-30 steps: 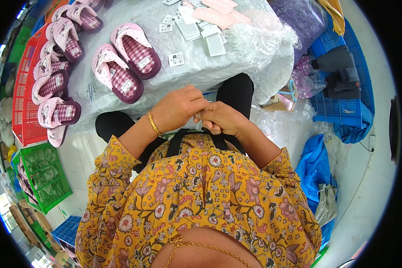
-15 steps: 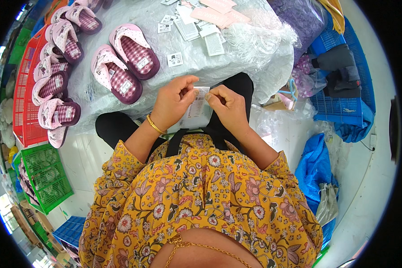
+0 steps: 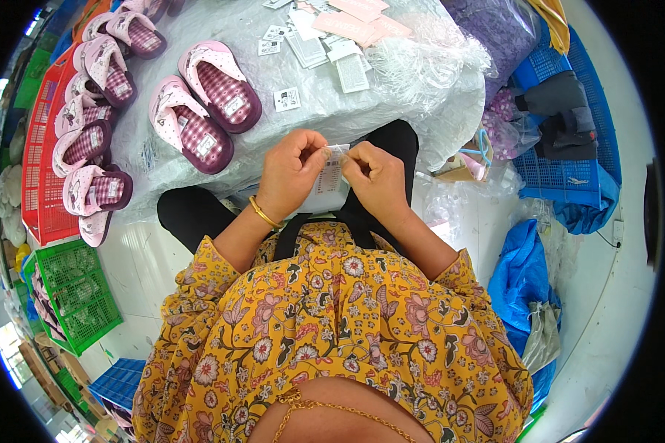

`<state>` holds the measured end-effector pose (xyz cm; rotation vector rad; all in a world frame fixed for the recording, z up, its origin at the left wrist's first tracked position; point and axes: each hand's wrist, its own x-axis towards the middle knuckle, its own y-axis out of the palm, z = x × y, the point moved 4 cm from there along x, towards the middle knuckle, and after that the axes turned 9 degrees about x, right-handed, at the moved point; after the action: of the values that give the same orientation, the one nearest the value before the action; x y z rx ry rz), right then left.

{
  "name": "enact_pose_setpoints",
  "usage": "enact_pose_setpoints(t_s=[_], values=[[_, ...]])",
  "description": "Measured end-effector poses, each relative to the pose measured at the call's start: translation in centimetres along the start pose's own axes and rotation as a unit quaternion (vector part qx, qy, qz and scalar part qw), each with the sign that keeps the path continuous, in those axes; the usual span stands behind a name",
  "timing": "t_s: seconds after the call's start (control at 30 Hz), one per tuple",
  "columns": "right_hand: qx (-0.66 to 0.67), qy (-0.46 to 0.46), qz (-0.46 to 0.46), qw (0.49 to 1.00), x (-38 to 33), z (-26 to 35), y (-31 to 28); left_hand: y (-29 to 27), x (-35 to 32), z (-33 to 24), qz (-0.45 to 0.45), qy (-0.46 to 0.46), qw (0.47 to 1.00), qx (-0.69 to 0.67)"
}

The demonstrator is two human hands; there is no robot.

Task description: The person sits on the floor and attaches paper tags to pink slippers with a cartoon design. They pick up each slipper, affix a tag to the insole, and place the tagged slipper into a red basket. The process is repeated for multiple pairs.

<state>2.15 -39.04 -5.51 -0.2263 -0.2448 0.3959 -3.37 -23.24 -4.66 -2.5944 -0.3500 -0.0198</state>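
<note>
Since half a second ago: both hands raised slightly, tag drawn closer between them. Head view: left hand (image 3: 292, 171) and right hand (image 3: 375, 177) each pinch the top of a small white paper tag (image 3: 331, 176), held over the lap before the bench (image 3: 310, 111). Pink slippers (image 3: 203, 111) lie beyond. Risk, judged: uneven pulling could tear the tag, or a loosened pinch drop it.

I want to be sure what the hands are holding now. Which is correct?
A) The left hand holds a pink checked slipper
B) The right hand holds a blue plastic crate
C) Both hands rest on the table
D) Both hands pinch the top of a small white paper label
D: the left hand and the right hand meet at the top edge of the small white paper label, which hangs between them.
</note>
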Motion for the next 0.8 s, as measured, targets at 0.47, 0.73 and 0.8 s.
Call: enact_pose_setpoints(t_s=[0.47,0.73,0.8], values=[[0.005,0.017,0.004,1.0,-0.04,-0.05,0.0,0.1,-0.09,-0.26,-0.029,-0.007,1.0,0.002],[-0.005,0.006,0.002,1.0,0.03,-0.29,0.02,0.24,-0.09,-0.45,-0.02,0.009,1.0,0.022],[-0.024,-0.014,0.002,1.0,0.01,-0.18,0.12,0.44,-0.37,-0.6,-0.016,0.036,0.998,0.046]])
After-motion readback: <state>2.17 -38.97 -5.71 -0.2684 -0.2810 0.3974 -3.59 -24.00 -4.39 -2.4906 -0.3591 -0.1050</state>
